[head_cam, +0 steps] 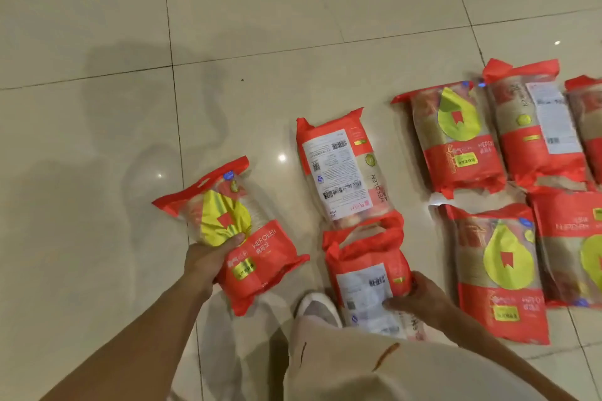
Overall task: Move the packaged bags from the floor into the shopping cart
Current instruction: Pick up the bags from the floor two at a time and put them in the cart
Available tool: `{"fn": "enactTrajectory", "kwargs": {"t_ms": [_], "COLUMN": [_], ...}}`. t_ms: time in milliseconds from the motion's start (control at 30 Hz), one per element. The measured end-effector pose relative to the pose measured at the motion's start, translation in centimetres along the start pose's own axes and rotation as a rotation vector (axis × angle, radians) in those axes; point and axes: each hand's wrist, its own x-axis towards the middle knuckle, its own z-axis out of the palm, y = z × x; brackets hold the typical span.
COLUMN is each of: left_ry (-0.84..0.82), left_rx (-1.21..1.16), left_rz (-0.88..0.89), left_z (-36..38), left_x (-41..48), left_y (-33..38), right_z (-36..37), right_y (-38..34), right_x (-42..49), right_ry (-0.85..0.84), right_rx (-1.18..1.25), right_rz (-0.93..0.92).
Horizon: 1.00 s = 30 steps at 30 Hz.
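Several red and clear packaged bags lie on the tiled floor. My left hand (208, 259) grips one bag with a yellow drop logo (257, 247) by its side, lifted off the floor. My right hand (415, 298) grips a second bag (365, 273), label side up, at its lower right edge. Another bag (342, 169) lies label up just beyond it. Further bags lie to the right, one (456, 140) logo up, one (537, 127) label up, and one (498, 273) nearest me. The shopping cart is not in view.
My foot in a white shoe (317, 308) stands between the two held bags, with my light trouser leg (374, 368) below. More bags (576, 244) run off the right edge. Bare beige tiles (97, 107) stretch to the left and far side.
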Motion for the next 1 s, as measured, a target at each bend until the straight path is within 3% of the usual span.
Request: {"fn": "enactTrajectory", "kwargs": {"t_ms": [67, 200, 467, 633, 767, 1000], "left_ry": [-0.010, 0.060, 0.124, 0.101, 0.148, 0.444], "left_rx": [-0.037, -0.095, -0.192, -0.302, -0.358, -0.533], "left_rz": [-0.012, 0.046, 0.319, 0.474, 0.620, 0.652], "left_z": [0.0, -2.6, -16.1, -26.3, -34.1, -46.4], "left_x": [-0.8, -5.7, -30.4, -51.3, -64.8, -82.7], "left_y": [0.0, 1.1, 8.3, 13.1, 13.0, 2.5], "right_z": [0.8, -0.4, -12.4, -18.1, -19.5, -15.9], "right_y": [-0.8, -2.6, -13.6, -22.6, -26.6, -29.8], "right_x": [-1.8, -8.5, -33.8, -53.7, -67.0, -83.6], "right_ry": [0.006, 0.187, 0.348, 0.294, 0.245, 0.007], "right_rx": [-0.033, 0.024, 0.127, 0.180, 0.197, 0.144], "right_rz": [-0.033, -0.033, -0.417, -0.669, -0.799, -1.096]}}
